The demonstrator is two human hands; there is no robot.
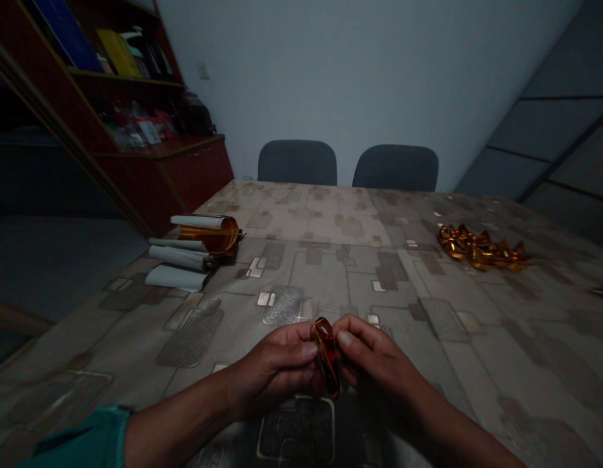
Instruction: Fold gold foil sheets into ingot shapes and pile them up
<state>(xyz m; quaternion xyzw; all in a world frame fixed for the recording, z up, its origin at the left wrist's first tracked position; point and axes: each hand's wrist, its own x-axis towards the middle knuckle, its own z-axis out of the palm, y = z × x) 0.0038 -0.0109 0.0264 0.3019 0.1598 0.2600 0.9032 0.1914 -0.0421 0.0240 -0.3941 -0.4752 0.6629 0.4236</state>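
Note:
A folded piece of shiny gold foil paper (pixel 327 357), with reddish reflections along it, stands on its narrow edge between my two hands above the near side of the table. My left hand (pixel 286 361) grips it from the left, thumb on its near face and fingers behind. On the other side, my right hand (pixel 374 354) pinches its upper right edge between thumb and forefinger. Its lower end points down toward the tabletop. To the far right lies a cluster of gold foil paper ingots (pixel 481 248). Curled sheets of gold foil paper with pale backs (pixel 181 276) lie at the left.
The patterned tablecloth (pixel 340 273) covers the table. Two dark chairs (pixel 297 162) stand at its far side against the wall. A red-brown cabinet (pixel 198 169) with filled shelves rises at the back left. Something dark and flat (pixel 602 291) touches the right frame edge.

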